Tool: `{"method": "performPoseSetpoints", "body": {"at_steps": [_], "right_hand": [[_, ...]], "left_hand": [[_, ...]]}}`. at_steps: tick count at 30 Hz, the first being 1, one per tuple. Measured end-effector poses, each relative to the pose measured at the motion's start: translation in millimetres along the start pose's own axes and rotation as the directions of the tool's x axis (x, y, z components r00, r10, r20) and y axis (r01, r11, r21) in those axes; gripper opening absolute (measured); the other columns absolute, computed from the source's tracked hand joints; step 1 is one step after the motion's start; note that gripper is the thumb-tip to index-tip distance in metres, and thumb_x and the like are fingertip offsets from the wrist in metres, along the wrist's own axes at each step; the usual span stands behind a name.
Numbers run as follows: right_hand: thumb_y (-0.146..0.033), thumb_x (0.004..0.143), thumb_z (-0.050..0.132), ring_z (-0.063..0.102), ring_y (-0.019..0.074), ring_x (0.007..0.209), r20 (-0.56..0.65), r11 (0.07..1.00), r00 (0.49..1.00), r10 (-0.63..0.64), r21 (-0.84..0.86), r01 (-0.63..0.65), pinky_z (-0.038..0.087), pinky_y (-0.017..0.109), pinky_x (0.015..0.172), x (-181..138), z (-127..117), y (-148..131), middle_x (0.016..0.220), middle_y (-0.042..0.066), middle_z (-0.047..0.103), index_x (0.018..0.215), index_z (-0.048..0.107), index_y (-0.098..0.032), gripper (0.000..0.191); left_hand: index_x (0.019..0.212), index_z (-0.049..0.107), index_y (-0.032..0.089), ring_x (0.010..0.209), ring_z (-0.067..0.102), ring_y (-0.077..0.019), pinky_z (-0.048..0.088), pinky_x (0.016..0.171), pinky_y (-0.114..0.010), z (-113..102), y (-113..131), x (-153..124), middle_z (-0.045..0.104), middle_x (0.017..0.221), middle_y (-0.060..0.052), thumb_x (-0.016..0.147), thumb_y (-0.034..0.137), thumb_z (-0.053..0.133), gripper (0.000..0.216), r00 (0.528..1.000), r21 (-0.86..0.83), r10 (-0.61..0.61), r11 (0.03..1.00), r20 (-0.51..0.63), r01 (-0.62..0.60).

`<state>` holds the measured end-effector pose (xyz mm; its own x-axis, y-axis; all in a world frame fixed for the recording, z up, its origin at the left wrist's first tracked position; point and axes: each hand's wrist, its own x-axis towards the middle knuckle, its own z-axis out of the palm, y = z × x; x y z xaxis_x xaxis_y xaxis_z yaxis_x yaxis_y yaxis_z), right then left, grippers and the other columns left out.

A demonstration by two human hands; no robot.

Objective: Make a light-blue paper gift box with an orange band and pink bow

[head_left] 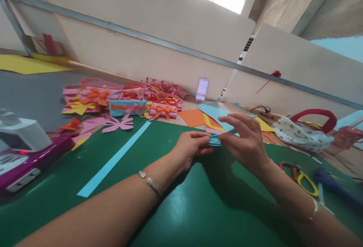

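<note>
Over the green mat (pixel 181 209), both hands work on a folded light-blue paper piece (pixel 216 139). My left hand (pixel 190 147) pinches its left end between thumb and fingers. My right hand (pixel 246 138) grips the right part, fingers curled over the top. Most of the paper is hidden between the fingers. A silver bracelet sits on each wrist.
A long light-blue paper strip (pixel 113 160) lies on the mat at left. Behind it is a pile of pink and orange paper bows (pixel 121 101). Coloured paper sheets (pixel 204 116) lie beyond the hands. Scissors (pixel 300 175), a patterned cloth (pixel 302 135) and a purple device (pixel 25 156) flank the mat.
</note>
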<state>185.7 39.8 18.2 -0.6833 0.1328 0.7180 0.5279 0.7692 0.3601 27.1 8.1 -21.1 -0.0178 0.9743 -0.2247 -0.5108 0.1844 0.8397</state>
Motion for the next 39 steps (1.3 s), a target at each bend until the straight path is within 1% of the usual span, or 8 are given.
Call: {"method": "performPoseSetpoints", "body": {"at_steps": [4,8,11,15,19,26,34,39], "right_hand": [[-0.012,0.078,0.059,0.055,0.0205,0.101,0.042,0.997,0.998,0.043,0.059,-0.045,0.032,0.042,0.095,-1.3,0.8,3.1,0.093,-0.001,0.068,0.068,0.060,-0.021,0.013],[-0.010,0.078,0.058,0.058,0.0173,0.088,0.030,0.995,0.997,0.071,0.069,-0.073,0.032,0.042,0.095,-1.5,-3.1,1.5,0.070,-0.005,0.068,0.070,0.059,-0.021,0.014],[-0.009,0.076,0.060,0.056,0.0193,0.089,0.029,0.998,0.998,0.057,0.022,-0.058,0.032,0.044,0.094,-0.1,-5.6,-1.9,0.072,-0.006,0.069,0.081,0.063,-0.023,0.015],[-0.008,0.076,0.061,0.054,0.0215,0.094,0.062,0.999,0.997,-0.036,-0.016,0.037,0.030,0.045,0.094,1.9,-6.0,-5.4,0.078,-0.006,0.071,0.087,0.063,-0.025,0.021],[-0.008,0.078,0.058,0.055,0.0200,0.088,0.073,0.997,0.995,-0.071,-0.010,0.072,0.033,0.040,0.083,2.2,-4.8,-7.2,0.076,-0.004,0.070,0.092,0.062,-0.024,0.022],[-0.005,0.075,0.058,0.056,0.0173,0.084,0.109,0.998,0.994,-0.015,0.067,0.008,0.033,0.037,0.083,2.4,-6.8,-6.5,0.077,-0.003,0.069,0.088,0.062,-0.021,0.021],[-0.004,0.076,0.058,0.059,0.0165,0.081,0.038,0.998,0.999,0.021,0.057,-0.023,0.034,0.035,0.077,2.3,-8.8,-6.6,0.071,-0.003,0.069,0.085,0.064,-0.021,0.020],[-0.007,0.075,0.060,0.059,0.0160,0.076,-0.047,0.992,0.992,0.118,0.053,-0.115,0.036,0.033,0.073,2.2,-10.4,-4.8,0.067,-0.002,0.068,0.080,0.067,-0.021,0.016]], "left_hand": [[0.073,0.063,0.008,0.057,0.063,-0.0118,0.056,0.059,-0.024,-0.1,0.9,0.0,0.063,0.066,-0.005,0.069,0.004,0.064,0.006,1.000,0.014,-0.016,1.000,0.021,0.016],[0.073,0.063,0.009,0.059,0.065,-0.0145,0.056,0.059,-0.025,-0.5,1.1,-1.1,0.065,0.066,-0.006,0.068,0.005,0.065,0.006,0.998,0.034,-0.028,0.999,0.048,0.026],[0.071,0.063,0.009,0.058,0.065,-0.0143,0.056,0.058,-0.025,-0.1,0.5,-2.3,0.064,0.065,-0.005,0.068,0.005,0.065,0.005,0.999,0.047,-0.014,0.999,0.042,0.012],[0.067,0.063,0.010,0.050,0.061,-0.0097,0.055,0.054,-0.022,2.2,-0.4,-3.8,0.062,0.061,-0.002,0.066,0.005,0.065,0.005,0.999,0.067,0.035,0.997,-0.010,-0.034],[0.064,0.063,0.010,0.049,0.060,-0.0091,0.054,0.054,-0.022,4.4,-0.6,-5.3,0.062,0.061,-0.002,0.065,0.005,0.066,0.006,0.997,0.076,0.066,0.995,-0.037,-0.063],[0.067,0.065,0.010,0.052,0.059,-0.0092,0.054,0.056,-0.024,5.8,-0.5,-7.2,0.062,0.062,-0.002,0.064,0.008,0.067,0.004,0.994,0.084,0.109,0.991,0.000,-0.109],[0.068,0.065,0.010,0.060,0.060,-0.0119,0.055,0.063,-0.030,8.5,0.7,-8.9,0.064,0.067,-0.003,0.063,0.011,0.068,0.006,0.986,0.085,0.170,0.982,-0.003,-0.169],[0.075,0.067,0.011,0.070,0.063,-0.0143,0.053,0.072,-0.031,6.7,5.0,-7.8,0.067,0.081,-0.007,0.064,0.020,0.070,0.015,0.975,0.082,0.218,0.972,0.037,-0.220]]}}
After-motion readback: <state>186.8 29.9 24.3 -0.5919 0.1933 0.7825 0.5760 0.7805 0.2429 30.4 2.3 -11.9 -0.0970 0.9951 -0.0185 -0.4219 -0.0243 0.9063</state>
